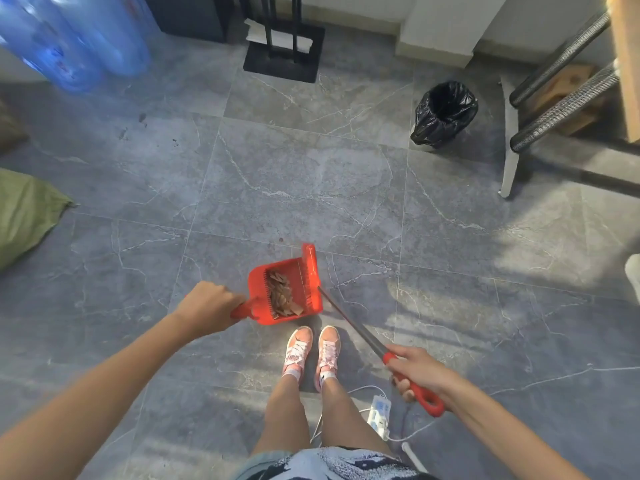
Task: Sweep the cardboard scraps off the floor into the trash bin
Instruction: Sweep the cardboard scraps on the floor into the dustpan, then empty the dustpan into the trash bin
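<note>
My left hand (207, 308) grips the handle of a red dustpan (260, 308) just in front of my feet. Several brown cardboard scraps (281, 296) lie inside the pan. My right hand (417, 370) holds the red grip of a broom whose thin dark shaft (349, 323) runs up to the red broom head (311, 277), which rests against the pan's right mouth. The trash bin (444, 114), lined with a black bag, stands on the floor far to the upper right, apart from both tools.
Grey marble-pattern floor tiles (311, 174) spread between me and the bin. Blue water bottles (74, 39) stand far left, a black stand base (284, 50) at the back, chair legs (512, 168) right of the bin. A white power strip (379, 412) and cable lie by my feet; a green sack (24, 213) lies left.
</note>
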The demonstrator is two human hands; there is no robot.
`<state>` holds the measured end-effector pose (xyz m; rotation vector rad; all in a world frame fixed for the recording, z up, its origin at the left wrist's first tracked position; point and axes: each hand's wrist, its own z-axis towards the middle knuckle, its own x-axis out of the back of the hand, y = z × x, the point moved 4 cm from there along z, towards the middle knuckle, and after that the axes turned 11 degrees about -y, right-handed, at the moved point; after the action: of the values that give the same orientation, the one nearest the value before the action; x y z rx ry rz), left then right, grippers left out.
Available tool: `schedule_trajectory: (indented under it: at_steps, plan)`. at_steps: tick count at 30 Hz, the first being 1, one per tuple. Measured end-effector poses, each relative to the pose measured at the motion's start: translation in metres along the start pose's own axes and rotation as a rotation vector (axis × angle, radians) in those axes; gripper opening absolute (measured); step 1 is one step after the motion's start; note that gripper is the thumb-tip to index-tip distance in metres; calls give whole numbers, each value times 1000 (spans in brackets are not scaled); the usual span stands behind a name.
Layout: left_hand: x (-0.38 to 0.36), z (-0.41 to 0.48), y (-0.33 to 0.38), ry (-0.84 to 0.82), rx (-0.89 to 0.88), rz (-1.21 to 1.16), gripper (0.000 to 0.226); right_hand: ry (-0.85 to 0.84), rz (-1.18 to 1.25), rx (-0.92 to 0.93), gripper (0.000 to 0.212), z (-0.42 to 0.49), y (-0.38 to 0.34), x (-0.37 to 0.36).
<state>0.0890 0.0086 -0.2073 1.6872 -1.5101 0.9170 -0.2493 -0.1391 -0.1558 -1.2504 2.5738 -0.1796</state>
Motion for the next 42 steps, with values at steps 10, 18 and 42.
schedule_trajectory:
  at_steps: [10, 18, 42]
  plan:
    - [32, -26, 9, 155, 236, -161, 49, 93, -147, 53, 28, -23, -36, 3]
    - [104, 5, 27, 313, 273, -198, 34, 183, -287, 175, 39, -20, -105, -22]
    - [225, 21, 30, 465, 446, -596, 24, 357, -615, 249, 29, -96, -149, -50]
